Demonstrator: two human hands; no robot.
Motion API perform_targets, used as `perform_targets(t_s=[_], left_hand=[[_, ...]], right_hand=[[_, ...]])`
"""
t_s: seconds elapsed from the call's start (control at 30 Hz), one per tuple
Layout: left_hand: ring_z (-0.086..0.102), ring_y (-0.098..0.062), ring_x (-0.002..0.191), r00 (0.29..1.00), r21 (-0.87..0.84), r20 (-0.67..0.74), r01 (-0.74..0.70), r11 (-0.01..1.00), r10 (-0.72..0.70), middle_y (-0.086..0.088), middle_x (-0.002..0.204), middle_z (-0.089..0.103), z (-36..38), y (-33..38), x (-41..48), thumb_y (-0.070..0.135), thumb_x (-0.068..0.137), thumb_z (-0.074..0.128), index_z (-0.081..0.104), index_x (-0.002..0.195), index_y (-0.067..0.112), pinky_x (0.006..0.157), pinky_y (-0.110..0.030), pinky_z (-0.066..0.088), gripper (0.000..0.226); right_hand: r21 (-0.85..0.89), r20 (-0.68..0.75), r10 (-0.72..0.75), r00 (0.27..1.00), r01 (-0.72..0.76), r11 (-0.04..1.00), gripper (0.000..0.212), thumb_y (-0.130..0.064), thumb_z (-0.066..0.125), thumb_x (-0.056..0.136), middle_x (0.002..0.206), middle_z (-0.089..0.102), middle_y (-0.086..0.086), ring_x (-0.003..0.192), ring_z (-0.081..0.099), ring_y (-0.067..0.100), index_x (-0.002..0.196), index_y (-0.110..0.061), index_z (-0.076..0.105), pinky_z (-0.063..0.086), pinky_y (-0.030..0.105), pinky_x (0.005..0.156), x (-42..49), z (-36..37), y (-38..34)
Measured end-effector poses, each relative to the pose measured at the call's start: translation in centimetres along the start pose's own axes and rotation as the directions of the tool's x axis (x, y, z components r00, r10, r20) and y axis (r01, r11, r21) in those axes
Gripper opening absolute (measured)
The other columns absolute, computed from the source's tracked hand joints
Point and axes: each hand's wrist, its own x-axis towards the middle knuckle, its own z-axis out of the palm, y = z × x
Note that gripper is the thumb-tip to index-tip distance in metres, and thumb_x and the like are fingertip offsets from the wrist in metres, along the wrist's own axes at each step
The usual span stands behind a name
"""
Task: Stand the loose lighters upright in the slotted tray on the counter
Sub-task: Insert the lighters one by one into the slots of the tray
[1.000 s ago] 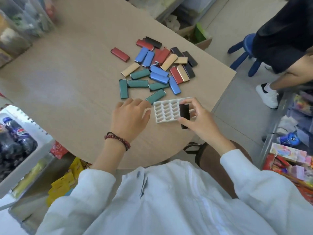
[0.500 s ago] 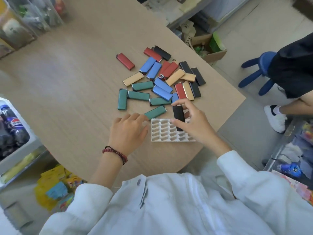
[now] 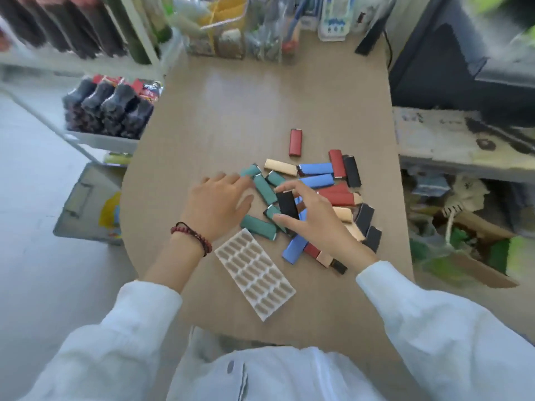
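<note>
Holding a black lighter (image 3: 286,202) between the thumb and the fingers, the right hand (image 3: 315,224) is in the middle of the frame, over the pile of loose lighters (image 3: 315,180). Its grip is closed on this lighter, with the thumb at the lower end and the fingers at the upper end. The left hand (image 3: 217,206) is just to the left of it with straight fingers. Its grip is open and has hold of nothing, and the fingertips touch a green lighter (image 3: 250,170) at the left edge of the pile. The white slotted tray (image 3: 262,315) lies flat on the desk (image 3: 246,111) in the lower middle of the frame. It is turned diagonally, between the two forearms and just below the pile. One red lighter (image 3: 296,142) lies alone above the pile, apart from it.
</note>
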Motion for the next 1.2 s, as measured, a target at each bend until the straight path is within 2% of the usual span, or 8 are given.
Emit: perform_targets(t_s=[0.37,0.43,0.57,0.73,0.87,1.0,1.1,1.2], left_hand=[[0.050,-0.006,0.107,0.972,0.003,0.236,-0.013,1.000,0.012,0.021,0.115,0.055,0.7,-1.6,-2.6,0.054,0.088,0.039,0.052,0.113,0.040,0.092,-0.029,0.036,0.032],[0.049,-0.006,0.109,0.964,0.005,0.266,-0.032,0.999,0.030,0.021,0.118,0.054,1.3,-2.0,-2.7,0.054,0.089,0.037,0.050,0.116,0.041,0.099,-0.031,0.033,0.032],[0.049,-0.006,0.108,0.989,0.020,0.127,-0.073,0.997,0.070,0.020,0.116,0.056,2.8,-2.9,-3.2,0.047,0.090,0.037,0.052,0.113,0.041,0.096,-0.029,0.032,0.028],[0.051,-0.004,0.105,0.998,-0.157,0.023,-0.050,0.986,0.054,0.023,0.117,0.053,3.1,-4.0,-5.2,0.048,0.089,0.042,0.053,0.112,0.042,0.085,-0.027,0.038,0.026],[0.051,-0.003,0.103,0.996,-0.207,0.019,-0.078,0.975,0.083,0.024,0.118,0.052,2.6,-4.3,-7.1,0.047,0.090,0.042,0.051,0.112,0.042,0.077,-0.025,0.041,0.025],[0.052,-0.003,0.103,0.988,-0.173,-0.037,-0.155,0.973,0.150,0.021,0.118,0.054,2.5,-4.6,-9.1,0.047,0.090,0.044,0.052,0.114,0.040,0.082,-0.027,0.045,0.027],[0.049,-0.004,0.109,0.981,-0.174,-0.007,-0.192,0.966,0.194,0.019,0.124,0.051,2.4,-5.0,-9.8,0.052,0.088,0.044,0.050,0.119,0.039,0.090,-0.030,0.043,0.035],[0.042,-0.008,0.120,0.950,-0.305,0.134,-0.232,0.924,0.283,0.015,0.134,0.045,2.7,-4.8,-9.5,0.056,0.084,0.049,0.041,0.129,0.037,0.099,-0.039,0.038,0.049]], right_hand=[[0.086,-0.162,0.061,0.985,-0.047,0.995,0.029,-0.029,0.064,0.086,0.097,0.057,-0.010,0.068,0.062,0.022,0.105,-0.044,0.048,0.053,0.034,0.065,-2.4,1.0,2.1],[0.035,-0.146,0.026,0.989,-0.021,0.999,0.021,-0.029,0.058,0.090,0.094,0.056,-0.010,0.068,0.060,0.008,0.107,-0.039,0.051,0.048,0.027,0.064,-1.7,1.6,2.0],[-0.031,-0.226,-0.038,0.973,0.032,0.999,0.017,-0.030,0.054,0.093,0.093,0.052,-0.022,0.069,0.048,-0.008,0.109,-0.034,0.053,0.038,0.019,0.068,-0.5,2.5,1.8],[-0.072,-0.297,-0.130,0.946,0.114,0.991,0.021,-0.029,0.054,0.093,0.102,0.058,-0.012,0.052,0.047,0.002,0.113,-0.030,0.054,0.045,0.025,0.071,-1.8,3.7,0.8],[-0.123,-0.325,-0.166,0.931,0.133,0.984,0.024,-0.027,0.054,0.093,0.084,0.058,-0.036,0.046,0.041,0.006,0.117,-0.027,0.055,0.040,0.018,0.060,-3.5,4.6,-0.7],[-0.153,-0.392,-0.198,0.899,0.148,0.977,0.021,-0.028,0.056,0.091,0.099,0.063,-0.012,0.046,0.046,0.012,0.112,-0.028,0.057,0.052,0.039,0.065,-4.6,6.0,-1.3],[-0.135,-0.434,-0.181,0.883,0.135,0.982,0.019,-0.033,0.056,0.089,0.101,0.062,0.017,0.058,0.056,0.038,0.108,-0.035,0.056,0.052,0.053,0.063,-5.5,6.8,-0.9],[-0.117,-0.451,-0.150,0.880,0.108,0.987,0.019,-0.034,0.056,0.090,0.102,0.062,0.016,0.062,0.057,0.041,0.109,-0.037,0.055,0.052,0.053,0.066,-6.3,7.4,-0.8]])
